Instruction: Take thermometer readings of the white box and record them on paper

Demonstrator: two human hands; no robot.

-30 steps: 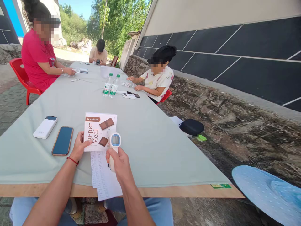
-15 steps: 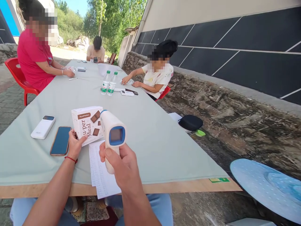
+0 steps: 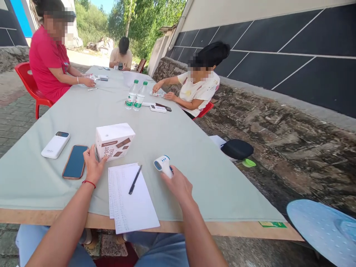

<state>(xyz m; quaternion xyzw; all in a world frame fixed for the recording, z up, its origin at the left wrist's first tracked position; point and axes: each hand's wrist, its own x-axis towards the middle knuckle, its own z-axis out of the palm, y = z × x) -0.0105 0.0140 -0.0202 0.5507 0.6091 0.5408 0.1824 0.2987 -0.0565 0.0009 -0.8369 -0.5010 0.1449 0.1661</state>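
My left hand (image 3: pixel 95 165) is closed on the lower left side of a white box (image 3: pixel 115 142) with brown chocolate pictures, which stands on the table. In my right hand (image 3: pixel 179 183) is a white and blue infrared thermometer (image 3: pixel 164 165), gripped by its handle low over the cloth, right of the papers. Between my hands lie sheets of paper (image 3: pixel 136 207), the left one covered in handwriting. A black pen (image 3: pixel 135 180) rests on the top sheet. Just left of my left hand is a phone (image 3: pixel 74 162) with a dark screen.
A white power bank (image 3: pixel 56 145) lies at the left. Two water bottles (image 3: pixel 135 95) stand mid-table near another power bank (image 3: pixel 158 108). People sit at the left (image 3: pixel 51 59), far end (image 3: pixel 121 55) and right (image 3: pixel 201 83). A blue round stool (image 3: pixel 319 226) is at the lower right.
My right hand has lowered the thermometer away from the box, to the right, uncovering the pen and paper. The box now sits more upright, turned slightly, with my left hand still on it.
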